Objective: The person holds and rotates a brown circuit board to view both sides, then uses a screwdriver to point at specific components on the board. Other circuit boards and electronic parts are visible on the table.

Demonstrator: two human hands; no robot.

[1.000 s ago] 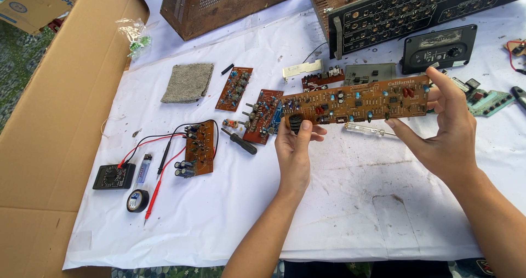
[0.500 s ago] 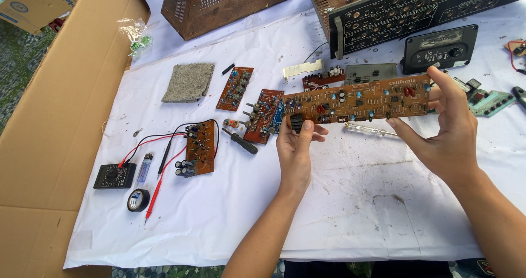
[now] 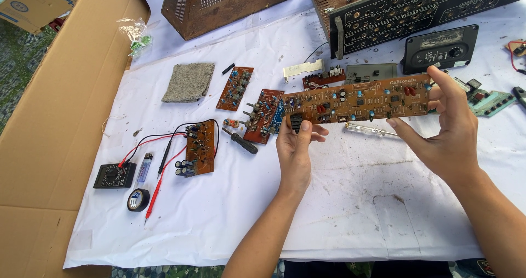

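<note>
Both hands hold a long brown circuit board (image 3: pixel 359 98) level above the white-covered counter (image 3: pixel 339 201), component side up: the left hand (image 3: pixel 296 152) pinches its left end, the right hand (image 3: pixel 446 130) cups its right end with fingers spread. This looks like inspection; turning it over would need both grips kept steady.

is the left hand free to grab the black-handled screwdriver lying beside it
Probably not as things stand: the left hand is pinching the end of the long circuit board. The screwdriver lies close by on the white sheet, with nothing between them.
</note>
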